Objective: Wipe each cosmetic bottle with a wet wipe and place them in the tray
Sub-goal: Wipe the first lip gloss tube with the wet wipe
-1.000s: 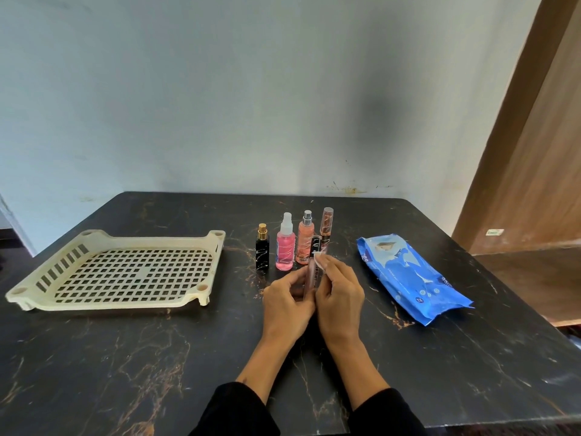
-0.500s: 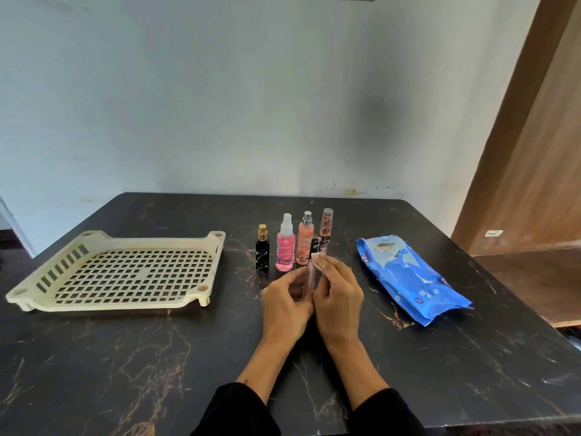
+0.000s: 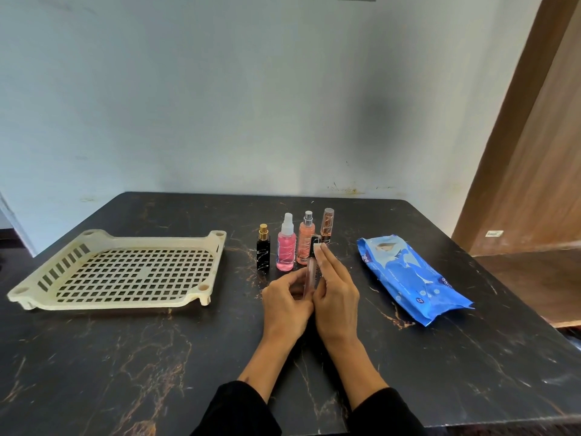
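— Four bottles (image 3: 286,243) stand in a row on the table (image 3: 125,357), and a fifth, a slim tube (image 3: 310,275), is up between the hands.

— Who has it?

— Left hand (image 3: 287,302) pinches its lower end, fingers curled round it. Right hand (image 3: 336,297) lies flat along its right side with a small white wipe (image 3: 317,247) under the fingertips, near the dark cap. How much of a grip the right hand has, I can't tell — it looks more like pressing than holding.

— Which way does the tube run?

— Nearly upright, long axis pointing away from the person, cap end far. So the wipe has to travel along that axis, and the right hand is the one placed to do it.

— And the tray (image 3: 217,247)?

— Off to the left, nothing in it, well apart from the hands. Left hand is nearer, so I'd guess it carries the tube over.

— Anything changed from a second ago?

— Hardly — the right fingers have stretched further up toward the cap. Wipe pack (image 3: 408,275) hasn't budged.
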